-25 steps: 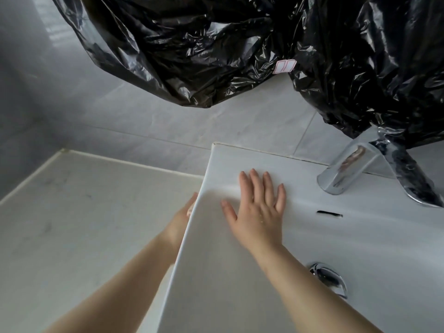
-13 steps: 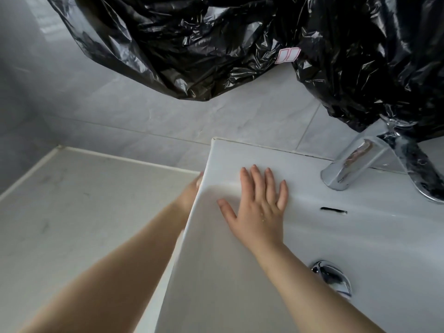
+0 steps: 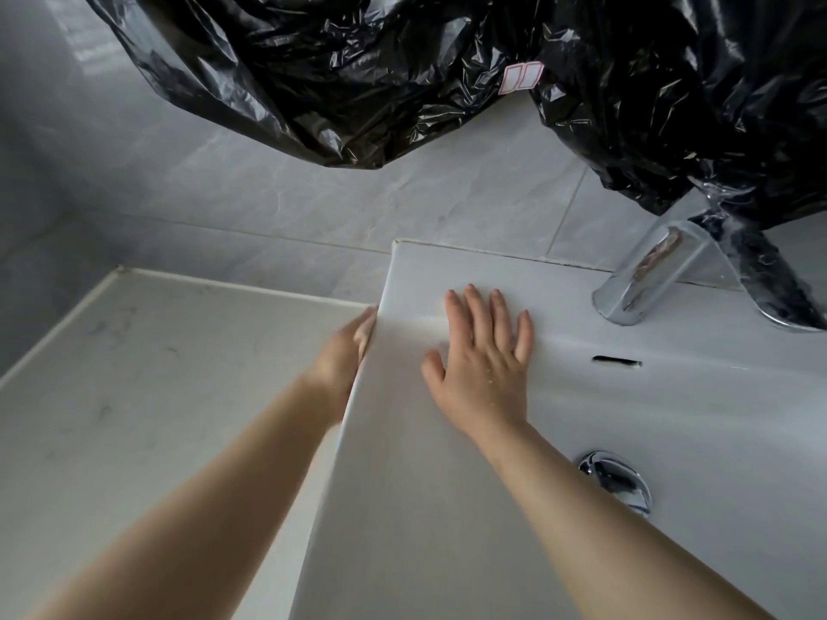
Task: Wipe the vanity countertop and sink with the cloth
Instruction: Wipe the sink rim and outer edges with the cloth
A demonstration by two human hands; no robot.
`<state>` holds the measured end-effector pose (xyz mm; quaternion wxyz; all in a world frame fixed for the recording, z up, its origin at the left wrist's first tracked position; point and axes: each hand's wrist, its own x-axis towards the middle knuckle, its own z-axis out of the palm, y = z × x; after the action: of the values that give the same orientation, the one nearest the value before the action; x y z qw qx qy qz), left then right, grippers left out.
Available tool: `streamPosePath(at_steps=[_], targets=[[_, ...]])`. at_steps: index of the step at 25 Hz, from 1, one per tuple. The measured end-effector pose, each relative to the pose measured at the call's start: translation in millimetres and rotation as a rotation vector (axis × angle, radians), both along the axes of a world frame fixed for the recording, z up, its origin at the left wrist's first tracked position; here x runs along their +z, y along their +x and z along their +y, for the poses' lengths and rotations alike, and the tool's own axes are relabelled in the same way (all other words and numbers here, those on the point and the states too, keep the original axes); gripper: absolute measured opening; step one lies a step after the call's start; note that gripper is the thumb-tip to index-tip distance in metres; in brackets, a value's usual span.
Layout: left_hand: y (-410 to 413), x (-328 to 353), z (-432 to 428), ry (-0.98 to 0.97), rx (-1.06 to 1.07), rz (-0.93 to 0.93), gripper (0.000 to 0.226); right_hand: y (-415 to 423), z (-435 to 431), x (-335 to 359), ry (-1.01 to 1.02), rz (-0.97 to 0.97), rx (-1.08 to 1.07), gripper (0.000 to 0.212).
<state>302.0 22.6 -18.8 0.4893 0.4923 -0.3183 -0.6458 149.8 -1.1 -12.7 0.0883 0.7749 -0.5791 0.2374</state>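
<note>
A white sink (image 3: 452, 272) stands raised above the pale marbled countertop (image 3: 156, 378). My right hand (image 3: 485, 369) lies flat on the sink's back left rim, fingers straight and spread, holding nothing. My left hand (image 3: 342, 358) reaches along the sink's outer left wall, between sink and countertop. Its fingers are hidden behind the rim. A pale strip (image 3: 366, 333) shows at its fingertips, which may be the cloth; I cannot tell how the hand holds it.
A chrome faucet (image 3: 649, 279) stands at the sink's back right, with the overflow slot (image 3: 617, 361) and chrome drain (image 3: 615, 481) below it. Crumpled black plastic (image 3: 358, 73) hangs over the grey tiled wall (image 3: 313, 203) above. The countertop carries faint dark marks.
My left hand has slid farther back along the sink's outer wall toward the tiled wall. My right hand has stayed flat on the rim.
</note>
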Motion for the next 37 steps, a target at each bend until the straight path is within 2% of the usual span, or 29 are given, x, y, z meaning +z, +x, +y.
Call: streamPosePath(at_steps=[1, 2, 3, 5, 7, 8, 10, 11, 13, 15, 16, 17, 18, 19, 20, 21, 22, 23, 24, 25, 27, 30, 34, 37], targets=[[-8.7, 22.4, 0.0, -0.088, -0.061, -0.087, 0.049, -0.4, 0.5, 0.6, 0.010, 0.009, 0.006, 0.062], [-17.8, 43.2, 4.0, -0.047, -0.079, -0.014, 0.048, -0.9, 1.2, 1.0, 0.019, 0.016, 0.012, 0.062], [-12.0, 36.6, 11.9, -0.154, -0.107, -0.075, 0.045, -1.4, 0.9, 1.4, 0.028, 0.019, 0.016, 0.063], [-15.7, 36.4, 20.9, -0.080, -0.026, -0.152, 0.041, -2.7, 0.3, 1.4, 0.062, 0.005, 0.028, 0.067], [-12.1, 22.0, 24.3, -0.085, -0.023, -0.398, 0.048, -4.7, 2.1, 6.4, 0.130, -0.006, 0.054, 0.071], [-13.3, 22.0, 12.8, -0.129, -0.027, -0.588, 0.050, -6.9, 2.6, 9.5, 0.165, -0.013, 0.073, 0.074], [-22.3, 36.3, -19.5, -0.098, 0.009, -0.931, 0.035, -12.9, 5.2, 15.0, 0.217, -0.019, 0.125, 0.078], [-28.0, 47.0, -36.4, -0.062, 0.042, -1.052, 0.028, -16.9, 5.6, 17.5, 0.236, -0.021, 0.150, 0.076], [-38.1, 57.9, -56.3, -0.004, 0.071, -1.295, 0.038, -25.3, 4.2, 22.7, 0.270, -0.064, 0.211, 0.067], [-53.7, 53.9, -50.8, -0.027, 0.019, -1.608, 0.051, -34.2, 2.6, 26.0, 0.252, -0.241, 0.246, 0.059], [-63.5, 49.4, -49.4, -0.113, -0.041, -1.705, 0.053, -38.9, 2.8, 27.0, 0.242, -0.367, 0.228, 0.056], [-72.5, 48.3, -48.0, -0.222, -0.121, -1.699, 0.053, -42.8, 3.4, 30.8, 0.254, -0.497, 0.187, 0.053], [-76.5, 52.8, -45.4, -0.323, -0.167, -1.527, 0.053, -45.5, 3.5, 34.0, 0.291, -0.615, 0.133, 0.050], [-76.9, 62.2, -45.2, -0.373, -0.164, -1.251, 0.052, -46.2, 2.6, 37.0, 0.314, -0.694, 0.071, 0.048], [-74.3, 73.5, -42.7, -0.367, -0.085, -0.978, 0.050, -45.1, 2.0, 41.8, 0.268, -0.715, 0.024, 0.045], [-65.3, 77.6, -39.9, -0.346, 0.090, -0.815, 0.047, -41.3, 1.0, 46.0, 0.132, -0.668, 0.027, 0.042], [-54.3, 79.0, -35.7, -0.308, 0.255, -0.782, 0.047, -34.2, -1.2, 49.2, 0.019, -0.576, 0.090, 0.040], [-44.0, 76.3, -31.7, -0.256, 0.338, -0.885, 0.047, -23.9, -6.4, 48.7, -0.036, -0.442, 0.176, 0.041], [-36.3, 69.7, -28.0, -0.194, 0.320, -0.989, 0.043, -11.4, -13.3, 46.5, -0.029, -0.283, 0.260, 0.045], [-33.8, 64.6, -26.4, -0.143, 0.260, -1.034, 0.038, 2.2, -18.3, 43.8, 0.055, -0.148, 0.310, 0.050], [-34.9, 55.8, -35.1, -0.062, 0.179, -1.091, 0.033, 20.8, -31.0, 38.7, 0.232, -0.020, 0.282, 0.054], [-37.4, 55.4, -50.0, -0.084, 0.143, -1.246, 0.031, 7.2, -56.5, 38.8, 0.304, 0.002, 0.181, 0.044], [-37.9, 42.7, -48.3, -0.198, -0.111, -1.663, 0.052, -71.6, -61.6, 37.5, 0.298, 0.038, -0.025, 0.044], [-45.1, 43.1, -45.9, -0.276, -0.131, -1.729, 0.052, -70.5, -39.5, 20.5, 0.150, -0.039, -0.046, 0.050]])
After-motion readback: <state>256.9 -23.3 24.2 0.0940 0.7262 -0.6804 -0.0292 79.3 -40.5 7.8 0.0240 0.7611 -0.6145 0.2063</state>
